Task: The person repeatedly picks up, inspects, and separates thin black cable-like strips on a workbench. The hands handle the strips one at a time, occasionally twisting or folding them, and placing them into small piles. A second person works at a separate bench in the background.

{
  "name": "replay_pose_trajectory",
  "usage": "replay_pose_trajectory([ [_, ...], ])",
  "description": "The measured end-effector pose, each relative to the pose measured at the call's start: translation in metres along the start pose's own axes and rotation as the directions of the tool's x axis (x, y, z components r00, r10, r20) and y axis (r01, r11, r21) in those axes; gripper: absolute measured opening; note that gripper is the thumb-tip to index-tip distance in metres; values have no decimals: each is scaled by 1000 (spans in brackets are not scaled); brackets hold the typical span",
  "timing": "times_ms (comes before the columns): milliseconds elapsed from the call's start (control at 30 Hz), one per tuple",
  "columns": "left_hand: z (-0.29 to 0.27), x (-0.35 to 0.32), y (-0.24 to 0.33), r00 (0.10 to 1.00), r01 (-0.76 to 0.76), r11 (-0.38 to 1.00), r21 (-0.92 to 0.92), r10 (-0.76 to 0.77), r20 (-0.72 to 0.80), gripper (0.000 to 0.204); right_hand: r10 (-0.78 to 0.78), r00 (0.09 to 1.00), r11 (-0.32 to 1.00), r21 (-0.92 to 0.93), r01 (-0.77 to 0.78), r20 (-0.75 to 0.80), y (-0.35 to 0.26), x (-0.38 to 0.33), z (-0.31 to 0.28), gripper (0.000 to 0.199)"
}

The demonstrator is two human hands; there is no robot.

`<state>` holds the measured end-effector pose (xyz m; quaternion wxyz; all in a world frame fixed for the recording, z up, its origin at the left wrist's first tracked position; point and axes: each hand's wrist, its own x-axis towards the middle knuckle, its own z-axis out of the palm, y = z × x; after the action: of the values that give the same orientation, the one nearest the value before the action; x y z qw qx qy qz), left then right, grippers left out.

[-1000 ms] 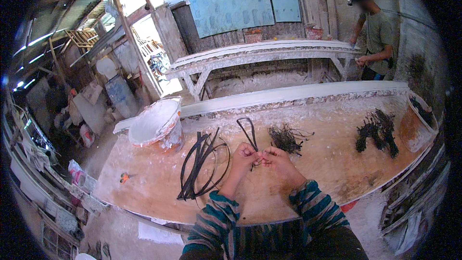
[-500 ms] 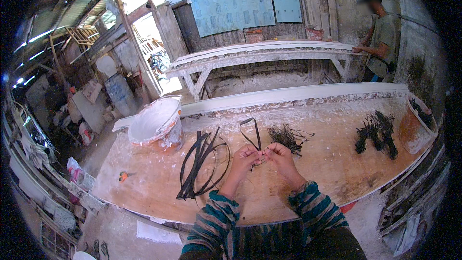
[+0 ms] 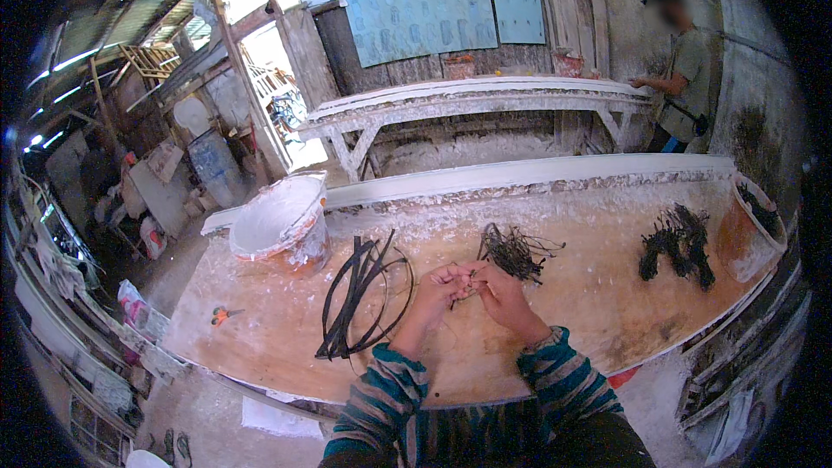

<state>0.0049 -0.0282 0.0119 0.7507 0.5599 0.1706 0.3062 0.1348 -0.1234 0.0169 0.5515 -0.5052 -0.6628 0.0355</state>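
My left hand (image 3: 440, 286) and my right hand (image 3: 507, 296) meet above the table's middle, both closed with fingertips pinched together. Between them a thin black strip (image 3: 472, 276) shows only in small part; the fingers cover most of it. Left of my left hand lies a looped bundle of long black strips (image 3: 351, 303). Just beyond my right hand is a pile of short, tangled black strips (image 3: 513, 250). Farther right sit more dark knotted bunches (image 3: 680, 247).
The wooden table (image 3: 260, 312) carries a white-crusted bucket (image 3: 282, 225) at left, orange-handled scissors (image 3: 224, 316), and an orange bucket (image 3: 750, 238) at right. A long white moulding (image 3: 520, 172) runs along its far edge. Another person (image 3: 685, 78) stands by the back bench (image 3: 485, 104).
The black loop standing up above my fingers is no longer visible. My right hand has turned slightly over the pinch. The other person's arm has shifted at the back bench.
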Motion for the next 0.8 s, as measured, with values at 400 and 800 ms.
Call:
replay_pose_trajectory([
  [400, 0, 1, 0, 999, -49, 999, 22, 49, 11, 19, 24, 993, 998, -59, -31, -111, -3, 0, 3, 7],
  [800, 21, -1, -9, 886, -351, 832, 430, 443, -136, 20, 207, 968, 967, 181, -180, -145, 9, -5, 15, 2],
])
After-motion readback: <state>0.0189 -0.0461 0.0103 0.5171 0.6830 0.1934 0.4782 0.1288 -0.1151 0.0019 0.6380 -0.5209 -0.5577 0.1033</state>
